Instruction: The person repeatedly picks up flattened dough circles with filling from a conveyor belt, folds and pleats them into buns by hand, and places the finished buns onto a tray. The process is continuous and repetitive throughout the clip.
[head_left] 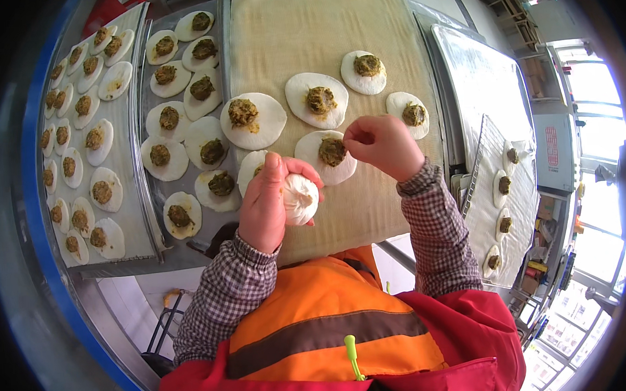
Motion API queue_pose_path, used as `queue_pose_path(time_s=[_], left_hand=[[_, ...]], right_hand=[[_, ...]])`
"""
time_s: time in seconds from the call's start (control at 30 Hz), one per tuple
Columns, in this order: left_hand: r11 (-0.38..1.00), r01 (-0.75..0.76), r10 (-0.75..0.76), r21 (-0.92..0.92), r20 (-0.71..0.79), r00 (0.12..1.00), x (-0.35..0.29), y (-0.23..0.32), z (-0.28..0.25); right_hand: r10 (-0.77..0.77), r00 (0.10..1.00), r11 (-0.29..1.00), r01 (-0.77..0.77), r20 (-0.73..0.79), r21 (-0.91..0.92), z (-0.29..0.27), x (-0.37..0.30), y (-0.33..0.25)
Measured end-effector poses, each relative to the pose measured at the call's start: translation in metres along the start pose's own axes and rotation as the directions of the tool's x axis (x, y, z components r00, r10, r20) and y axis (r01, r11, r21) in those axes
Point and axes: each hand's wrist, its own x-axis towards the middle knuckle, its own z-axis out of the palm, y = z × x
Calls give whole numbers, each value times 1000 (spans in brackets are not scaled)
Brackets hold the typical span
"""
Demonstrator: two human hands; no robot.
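A white filled bun with its pleats gathered at the top rests in my left hand, the fingers curled round it. My right hand is closed with its fingertips together, at the right edge of the greenish-brown filling on a round dough wrapper. Whether anything is pinched in those fingertips is hidden. Partly behind my left hand lies another wrapper with filling. Farther off are more topped wrappers, among them a large one at the left and another beyond my right hand.
The wrappers nearest me lie on a beige mesh mat. To the left, a grey surface and a lined tray bear several topped wrappers. At the right stand a lined metal tray and a rack with several more.
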Motion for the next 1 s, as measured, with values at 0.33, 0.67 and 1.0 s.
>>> queue_pose_path(time_s=[0.33,0.67,1.0], left_hand=[[998,23,-21,-62,35,999,-29,1,30],[991,-30,52,-128,174,983,-65,-2,31],[965,-84,120,-250,130,984,-26,22,55]], right_hand=[[-371,902,844,426,-220,325,37,-95,-54],[-743,587,657,733,-323,-179,55,-136,-67],[-640,713,762,636,-288,-119,32,-114,-76]])
